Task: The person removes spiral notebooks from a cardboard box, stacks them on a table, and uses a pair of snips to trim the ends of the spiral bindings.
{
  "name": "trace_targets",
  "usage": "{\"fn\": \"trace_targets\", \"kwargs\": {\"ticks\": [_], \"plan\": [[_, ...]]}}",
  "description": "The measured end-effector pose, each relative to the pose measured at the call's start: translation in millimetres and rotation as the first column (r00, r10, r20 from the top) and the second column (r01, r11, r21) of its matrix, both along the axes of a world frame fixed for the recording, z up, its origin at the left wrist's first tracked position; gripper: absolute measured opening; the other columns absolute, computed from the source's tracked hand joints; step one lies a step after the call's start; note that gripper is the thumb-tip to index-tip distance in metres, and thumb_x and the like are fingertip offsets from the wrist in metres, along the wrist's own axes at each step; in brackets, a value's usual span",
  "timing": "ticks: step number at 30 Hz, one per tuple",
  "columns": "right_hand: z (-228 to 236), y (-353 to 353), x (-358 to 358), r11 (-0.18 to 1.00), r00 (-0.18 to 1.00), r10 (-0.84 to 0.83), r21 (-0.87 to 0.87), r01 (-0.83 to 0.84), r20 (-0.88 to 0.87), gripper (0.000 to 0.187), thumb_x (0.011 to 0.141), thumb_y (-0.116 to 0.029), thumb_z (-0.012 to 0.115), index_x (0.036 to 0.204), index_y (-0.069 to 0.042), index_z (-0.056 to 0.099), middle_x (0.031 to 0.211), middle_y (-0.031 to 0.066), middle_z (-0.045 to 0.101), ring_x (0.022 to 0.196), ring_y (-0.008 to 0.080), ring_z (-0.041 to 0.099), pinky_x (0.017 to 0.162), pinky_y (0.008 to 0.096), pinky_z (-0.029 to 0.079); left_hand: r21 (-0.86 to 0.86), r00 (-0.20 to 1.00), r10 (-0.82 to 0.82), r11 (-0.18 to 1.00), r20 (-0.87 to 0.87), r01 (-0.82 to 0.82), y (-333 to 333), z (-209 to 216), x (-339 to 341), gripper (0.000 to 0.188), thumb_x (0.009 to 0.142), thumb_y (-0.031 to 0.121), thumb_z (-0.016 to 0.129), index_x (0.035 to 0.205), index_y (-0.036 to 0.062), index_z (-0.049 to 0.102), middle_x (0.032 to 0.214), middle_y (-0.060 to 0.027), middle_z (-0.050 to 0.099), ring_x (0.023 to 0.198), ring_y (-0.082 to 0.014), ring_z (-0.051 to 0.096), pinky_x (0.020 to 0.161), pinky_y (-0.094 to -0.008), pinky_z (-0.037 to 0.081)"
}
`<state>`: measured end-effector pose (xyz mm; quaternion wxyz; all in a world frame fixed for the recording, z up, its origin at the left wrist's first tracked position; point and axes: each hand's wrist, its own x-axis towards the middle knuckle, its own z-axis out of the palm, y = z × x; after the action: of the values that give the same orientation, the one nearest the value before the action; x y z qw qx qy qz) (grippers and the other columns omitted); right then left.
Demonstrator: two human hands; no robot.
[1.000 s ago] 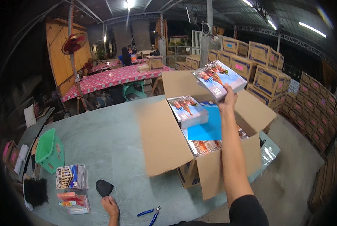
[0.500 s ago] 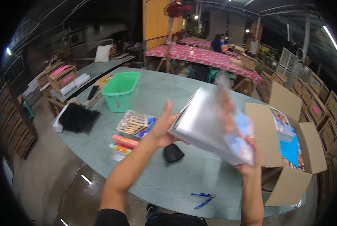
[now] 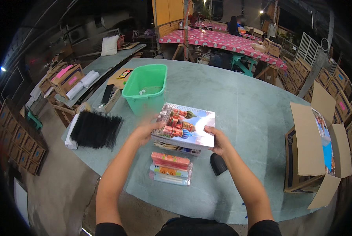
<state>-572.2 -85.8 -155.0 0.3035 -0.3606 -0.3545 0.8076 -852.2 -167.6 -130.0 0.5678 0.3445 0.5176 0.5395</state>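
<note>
Both my hands grip a thick stack of spiral-bound notebooks (image 3: 184, 128), its top cover picturing colourful onion domes against blue sky. My left hand (image 3: 145, 131), slightly smeared by motion, closes on the stack's left edge. My right hand (image 3: 219, 141) clasps the right edge, thumb on the cover. Under the stack's near side peeks another pile (image 3: 176, 148), mostly hidden; I cannot tell whether the two touch. Closer to me lie flat packs (image 3: 170, 168) in pink, orange and light blue. A small black curved object (image 3: 218, 164) rests beside my right forearm.
Beyond my left hand stands a green plastic bin (image 3: 144, 98) with white scraps inside. Black strands (image 3: 95, 129) lie bundled at the table's left. At the right, an open cardboard box (image 3: 305, 157) spreads its flaps and holds more picture-covered books. The grey-green table (image 3: 258, 106) has a curved-looking near edge.
The notebook stack has come leftward from near the cardboard box, turning from tilted to cover-up above the other pile. My view has shifted to the right, and my right hand now holds the stack's right edge.
</note>
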Motion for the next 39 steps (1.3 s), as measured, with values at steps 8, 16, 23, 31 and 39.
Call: {"fn": "trace_targets", "kwargs": {"ticks": [8, 16, 23, 31, 39], "plan": [[-9.5, 23.3, 31.1, 0.876, 0.579, 0.012, 0.27, -0.399, 0.815, 0.087, 0.078, -0.077, 0.034, 0.089, 0.006, 0.059, 0.072, 0.0179, 0.061, 0.047, 0.0225, 0.059, 0.042, 0.0332, 0.049, -0.085, 0.966, -0.117, 0.991, -0.23, 0.1, 35.1, -60.9, -13.9, 0.075, 0.076, 0.032, 0.071, 0.137, 0.012, 0.034, 0.114, -0.013, 0.056, 0.102, -0.0205, 0.056, 0.081, -0.032, 0.045], [227.4, -44.4, 207.4, 0.409, 0.454, -0.715, 0.845, -0.344, 0.531, 0.04, 0.082, -0.041, 0.062, 0.092, -0.002, 0.063, 0.074, 0.0074, 0.064, 0.064, 0.0168, 0.06, 0.061, 0.029, 0.048, 0.496, 0.461, 0.51, 0.853, -0.726, -0.163, 6.3, -8.3, -1.1, 0.054, 0.081, 0.025, 0.065, 0.128, 0.0054, 0.046, 0.123, -0.0142, 0.047, 0.113, -0.0237, 0.044, 0.097, -0.0362, 0.032], [190.1, 13.8, 559.8, 0.045, 0.079, -0.977, 0.169, 0.985, -0.199, 0.053, 0.089, -0.04, 0.046, 0.119, 0.003, 0.044, 0.109, 0.0189, 0.055, 0.103, 0.0283, 0.054, 0.081, 0.0406, 0.046, 0.578, 0.554, 0.379, 0.781, -0.741, 0.238, -35.6, 22.4, 214.5, 0.049, 0.075, 0.015, 0.067, 0.12, 0.0031, 0.05, 0.12, -0.0139, 0.048, 0.111, -0.0264, 0.046, 0.091, -0.0365, 0.036], [111.1, 95.7, 593.7, 0.199, 0.121, -0.941, -0.226, 0.953, -0.316, 0.054, 0.087, -0.034, 0.038, 0.127, 0.003, 0.042, 0.129, 0.0179, 0.048, 0.114, 0.0372, 0.048, 0.096, 0.0522, 0.037, 0.405, 0.668, 0.059, 0.833, -0.742, 0.377, -56.9, -6.4, 336.8, 0.049, 0.071, 0.011, 0.07, 0.116, 0.0019, 0.052, 0.111, -0.0143, 0.051, 0.103, -0.0272, 0.05, 0.085, -0.0349, 0.041], [122.5, 111.1, 570.6, 0.184, 0.17, -0.98, -0.144, 0.972, -0.103, 0.05, 0.081, -0.026, 0.046, 0.121, 0.004, 0.044, 0.129, 0.0204, 0.046, 0.115, 0.0362, 0.046, 0.092, 0.0554, 0.039, 0.255, 0.802, 0.037, 0.956, -0.596, 0.145, -82.4, -11.8, 345.8, 0.048, 0.075, 0.012, 0.068, 0.118, 0.0018, 0.051, 0.109, -0.0093, 0.053, 0.099, -0.0188, 0.051, 0.081, -0.0292, 0.042]]}}
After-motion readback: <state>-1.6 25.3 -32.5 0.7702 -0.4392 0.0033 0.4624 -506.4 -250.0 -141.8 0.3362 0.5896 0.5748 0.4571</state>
